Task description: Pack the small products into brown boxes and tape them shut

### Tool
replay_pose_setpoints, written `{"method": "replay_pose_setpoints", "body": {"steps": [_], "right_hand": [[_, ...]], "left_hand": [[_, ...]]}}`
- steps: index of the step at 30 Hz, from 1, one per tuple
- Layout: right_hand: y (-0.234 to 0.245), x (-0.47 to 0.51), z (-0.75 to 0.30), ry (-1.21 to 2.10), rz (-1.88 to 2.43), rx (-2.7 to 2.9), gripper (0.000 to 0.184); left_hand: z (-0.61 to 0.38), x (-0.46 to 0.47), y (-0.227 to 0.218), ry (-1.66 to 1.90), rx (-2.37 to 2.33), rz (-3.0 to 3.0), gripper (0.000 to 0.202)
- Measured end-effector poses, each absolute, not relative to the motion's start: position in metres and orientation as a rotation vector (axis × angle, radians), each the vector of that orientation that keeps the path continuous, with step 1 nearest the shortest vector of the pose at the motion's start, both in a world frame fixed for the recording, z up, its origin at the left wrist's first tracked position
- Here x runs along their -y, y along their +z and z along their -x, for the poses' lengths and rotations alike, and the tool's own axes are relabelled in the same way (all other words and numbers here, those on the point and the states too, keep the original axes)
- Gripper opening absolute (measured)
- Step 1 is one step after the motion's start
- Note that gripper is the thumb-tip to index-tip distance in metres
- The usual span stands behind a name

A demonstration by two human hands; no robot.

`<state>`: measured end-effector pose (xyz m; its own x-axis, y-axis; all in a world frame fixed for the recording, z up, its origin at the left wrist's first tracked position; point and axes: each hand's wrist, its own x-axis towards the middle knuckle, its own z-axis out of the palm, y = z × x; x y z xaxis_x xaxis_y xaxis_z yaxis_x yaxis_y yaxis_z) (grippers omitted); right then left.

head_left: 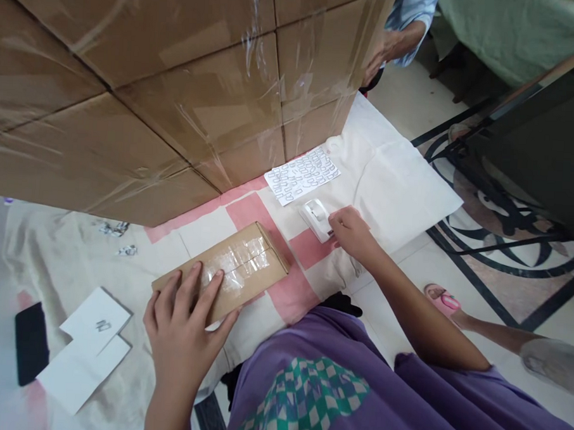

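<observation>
My left hand (183, 324) lies flat with fingers spread on the near end of a small flat cardboard box (227, 269) sealed with clear tape. The box rests on a pink-and-white checked cloth (293, 291). My right hand (350, 233) reaches forward, its fingers curled against a small white plastic device (316, 217) on the cloth. Just beyond the device lies a white sheet printed with rows of small labels (302, 173).
A tall stack of taped cardboard cartons (169, 89) fills the space ahead. White papers (88, 349) and a black phone (31, 342) lie at left. Another person's hand (384, 51) touches the cartons at the top right. A dark metal rack (532, 149) stands on the right.
</observation>
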<state>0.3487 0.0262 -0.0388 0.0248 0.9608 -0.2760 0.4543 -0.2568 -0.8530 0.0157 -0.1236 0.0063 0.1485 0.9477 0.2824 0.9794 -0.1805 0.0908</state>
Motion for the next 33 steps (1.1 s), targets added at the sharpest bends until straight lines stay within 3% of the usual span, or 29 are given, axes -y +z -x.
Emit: {"method": "replay_pose_setpoints", "body": {"steps": [7,16,23,33], "right_hand": [[-0.048,-0.021,-0.35,1.0,1.822,1.515,0.04],[-0.038,-0.021,-0.352,1.01,1.835,1.611,0.04],[-0.033,-0.021,-0.34,0.743,1.877,1.83,0.039],[-0.031,-0.032,-0.35,1.045,1.812,1.753,0.041]], "left_hand": [[-0.016,0.124,0.005,-0.395,1.937,2.289,0.082],[-0.017,0.123,0.009,-0.369,1.975,2.303,0.079],[-0.017,0.125,0.009,-0.363,1.985,2.298,0.075],[-0.018,0.124,0.009,-0.375,2.036,2.296,0.076]]}}
